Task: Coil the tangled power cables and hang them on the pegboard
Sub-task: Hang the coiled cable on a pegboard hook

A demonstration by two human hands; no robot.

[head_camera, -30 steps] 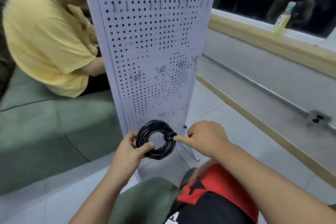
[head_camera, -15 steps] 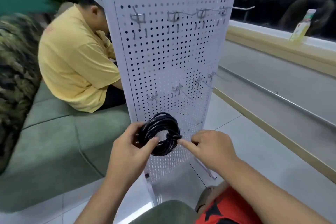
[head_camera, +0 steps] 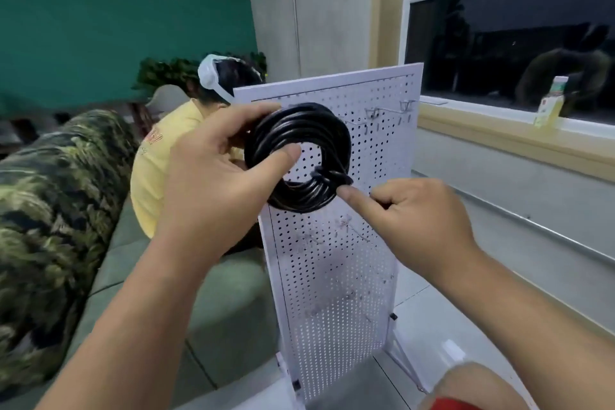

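- Raised since the earlier frame, the coiled black cable (head_camera: 297, 156) now sits before the pegboard's (head_camera: 336, 263) upper rows, near the top hooks (head_camera: 374, 112).
- Your left hand (head_camera: 213, 173) clamps the coil, thumb through its centre, keeping the loops together.
- Your right hand (head_camera: 412, 216), curled, pinches the tied end, likely steadying it for hanging.
- Behind sits a person in yellow (head_camera: 156, 156) on a sofa (head_camera: 229, 296).

Person in yellow shirt (head_camera: 156, 156) on sofa (head_camera: 229, 296); bottle (head_camera: 550, 101) on windowsill (head_camera: 499, 130).
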